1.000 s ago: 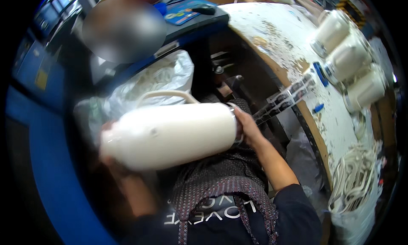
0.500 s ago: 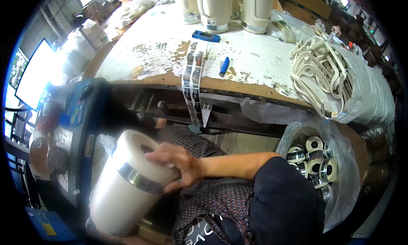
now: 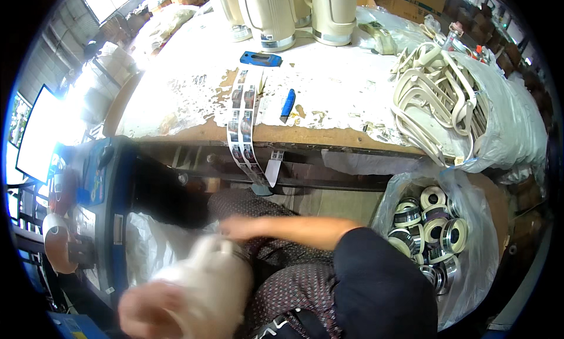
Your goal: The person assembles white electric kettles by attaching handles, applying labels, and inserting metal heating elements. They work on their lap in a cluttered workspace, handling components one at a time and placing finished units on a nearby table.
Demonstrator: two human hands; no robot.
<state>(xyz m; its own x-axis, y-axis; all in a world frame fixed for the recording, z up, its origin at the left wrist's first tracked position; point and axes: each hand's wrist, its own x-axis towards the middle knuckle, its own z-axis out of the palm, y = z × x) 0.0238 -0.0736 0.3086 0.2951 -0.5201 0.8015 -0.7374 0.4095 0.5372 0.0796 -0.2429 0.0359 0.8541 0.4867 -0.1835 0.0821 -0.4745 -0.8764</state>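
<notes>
I observe the left hand [image 3: 154, 309], motion-blurred, closed around the lower end of a cream flask body [image 3: 205, 295] held over the lap. The right hand [image 3: 242, 227] rests at the flask's upper end, fingers on it; blur prevents me from telling how firmly it grips. Beyond the knees, a worn workbench [image 3: 329, 86] carries a strip of labels [image 3: 242, 121] hanging over its edge, a blue pen [image 3: 287, 103] and finished cream flasks [image 3: 270, 16]. To the right, a clear bag of metal-rimmed rings [image 3: 432, 227]; above it, a sack of cream handles [image 3: 435, 98].
</notes>
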